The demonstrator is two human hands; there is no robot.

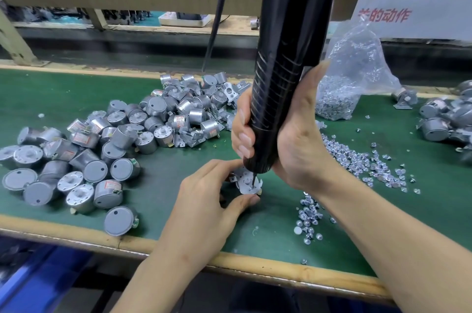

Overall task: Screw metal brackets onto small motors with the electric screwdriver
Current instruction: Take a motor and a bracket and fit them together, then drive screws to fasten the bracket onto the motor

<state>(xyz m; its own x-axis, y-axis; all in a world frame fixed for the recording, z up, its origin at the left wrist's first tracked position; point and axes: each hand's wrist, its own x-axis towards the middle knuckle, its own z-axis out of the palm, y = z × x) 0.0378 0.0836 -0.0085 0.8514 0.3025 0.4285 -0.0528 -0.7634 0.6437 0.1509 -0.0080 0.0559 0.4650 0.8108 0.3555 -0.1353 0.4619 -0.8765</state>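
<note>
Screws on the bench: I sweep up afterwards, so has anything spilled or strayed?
Yes. Loose screws lie scattered on the green mat right of the screwdriver, outside their plastic bag; one sits by the table's front edge.

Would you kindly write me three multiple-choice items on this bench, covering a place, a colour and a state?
1. Where does the clear plastic bag stand?
A) at the near edge
B) on the right, behind the loose screws
C) under the bench

2. What colour is the bench mat?
A) red
B) white
C) green

3. What is the left hand doing?
A) gripping the bracketed motor under the electric screwdriver
B) lying flat
C) reaching into the bag

Answers: 1 B, it stands beyond the scattered screws. 2 C, the surface is green. 3 A, its fingers curl round the motor beneath the bit.
</note>
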